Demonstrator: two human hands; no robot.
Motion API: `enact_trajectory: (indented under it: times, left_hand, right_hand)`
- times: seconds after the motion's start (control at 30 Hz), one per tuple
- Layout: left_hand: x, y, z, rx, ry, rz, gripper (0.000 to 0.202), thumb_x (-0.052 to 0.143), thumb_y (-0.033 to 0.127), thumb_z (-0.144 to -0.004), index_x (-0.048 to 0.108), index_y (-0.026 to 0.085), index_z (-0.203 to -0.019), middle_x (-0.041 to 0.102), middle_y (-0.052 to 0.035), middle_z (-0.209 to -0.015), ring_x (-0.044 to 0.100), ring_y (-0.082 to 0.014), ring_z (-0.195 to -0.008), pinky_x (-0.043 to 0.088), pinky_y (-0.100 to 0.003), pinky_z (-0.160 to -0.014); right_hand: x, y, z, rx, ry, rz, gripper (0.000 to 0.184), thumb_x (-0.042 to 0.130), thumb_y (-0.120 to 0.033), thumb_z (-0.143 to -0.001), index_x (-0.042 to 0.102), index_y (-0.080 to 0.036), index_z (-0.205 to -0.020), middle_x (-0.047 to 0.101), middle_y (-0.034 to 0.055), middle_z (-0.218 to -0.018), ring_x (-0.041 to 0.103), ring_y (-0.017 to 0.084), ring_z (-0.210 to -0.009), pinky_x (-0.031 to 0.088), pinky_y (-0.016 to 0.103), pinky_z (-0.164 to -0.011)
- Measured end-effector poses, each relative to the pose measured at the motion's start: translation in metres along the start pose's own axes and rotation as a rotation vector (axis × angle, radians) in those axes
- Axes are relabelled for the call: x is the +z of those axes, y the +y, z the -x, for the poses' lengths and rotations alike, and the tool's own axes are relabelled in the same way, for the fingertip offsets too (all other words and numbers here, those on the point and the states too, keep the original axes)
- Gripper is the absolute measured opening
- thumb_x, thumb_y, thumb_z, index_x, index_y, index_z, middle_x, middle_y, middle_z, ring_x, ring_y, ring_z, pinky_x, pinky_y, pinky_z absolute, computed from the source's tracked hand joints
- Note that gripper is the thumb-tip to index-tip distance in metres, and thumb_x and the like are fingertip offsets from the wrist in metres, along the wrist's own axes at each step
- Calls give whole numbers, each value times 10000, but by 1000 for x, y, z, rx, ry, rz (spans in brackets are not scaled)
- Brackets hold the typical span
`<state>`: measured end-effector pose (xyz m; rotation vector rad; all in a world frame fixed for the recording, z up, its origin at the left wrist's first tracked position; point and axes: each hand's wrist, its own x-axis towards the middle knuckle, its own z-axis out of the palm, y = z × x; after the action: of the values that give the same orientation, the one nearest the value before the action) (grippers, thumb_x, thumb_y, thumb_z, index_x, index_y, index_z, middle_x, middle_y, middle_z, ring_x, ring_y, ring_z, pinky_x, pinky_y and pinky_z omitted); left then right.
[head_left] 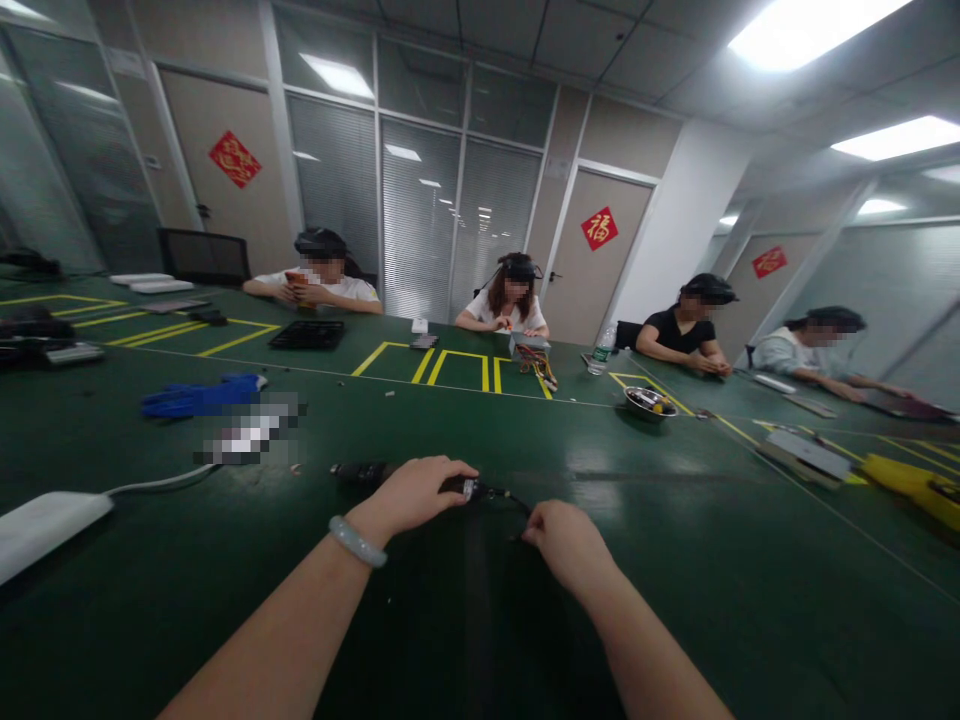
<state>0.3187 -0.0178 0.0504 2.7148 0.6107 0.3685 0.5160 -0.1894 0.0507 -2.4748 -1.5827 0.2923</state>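
A black, corded tool that looks like an electric screwdriver [361, 473] lies on the green table, its narrow tip toward the left. My left hand [417, 497], with a pale bangle on the wrist, is closed round the tool's rear part, which the fingers mostly hide. From that end a thin black cord [512, 499] runs to the right. Pinched fingers of my right hand [568, 543] hold the cord a short way from the tool. Beyond the right fingers, the cord is hard to make out.
Blue gloves [202, 396] and a white power strip [52, 530] lie to the left. Ahead are a black tray [307, 335], a metal bowl [649, 403] of small parts and a water bottle [602, 349]. Several people sit across the table. A yellow container [904, 476] is at right.
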Motion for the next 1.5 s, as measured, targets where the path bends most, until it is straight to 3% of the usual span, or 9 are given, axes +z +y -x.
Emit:
enact_trajectory:
  times: [0.23,0.43,0.57,1.07,1.5]
  left_hand:
    - [-3,9,5,5,10,-18,373,635,419,-814,577,322,-1169,622,4,-1130,582,-213,-1025,411,-322,-898]
    - [18,34,-2,55,137,-84,213,603,344,-849,590,262,-1045,614,-12,-1065,571,-210,-984,406,-343,-876]
    - [31,43,-8,61,147,-141,124,567,249,-866,584,241,-989,602,-19,-1040,569,-205,-963,408,-341,-843]
    - [42,32,-13,87,221,-84,89,578,205,-858,593,236,-939,628,1,-971,576,-196,-924,404,-339,-829]
    - [38,38,-10,57,211,-93,49,572,223,-866,591,229,-911,622,4,-959,574,-189,-919,408,-329,-814]
  right_hand:
    - [4,1,-21,-39,422,-215,150,505,-279,-899,650,-245,-920,662,6,-988,591,157,-898,384,262,-748]
    - [19,-2,-27,-99,260,-239,88,572,-255,-859,656,-248,-885,683,-9,-866,599,164,-830,370,264,-711]
    - [29,-4,-26,-96,293,-222,109,577,-216,-844,677,-228,-887,686,22,-910,600,174,-873,381,272,-763]
    - [36,-12,-29,-267,333,-196,102,578,-175,-837,669,-220,-844,681,14,-881,605,173,-890,391,292,-869]
    - [39,-13,-29,-199,320,-355,88,593,-233,-839,680,-227,-833,684,-4,-833,613,157,-832,421,259,-766]
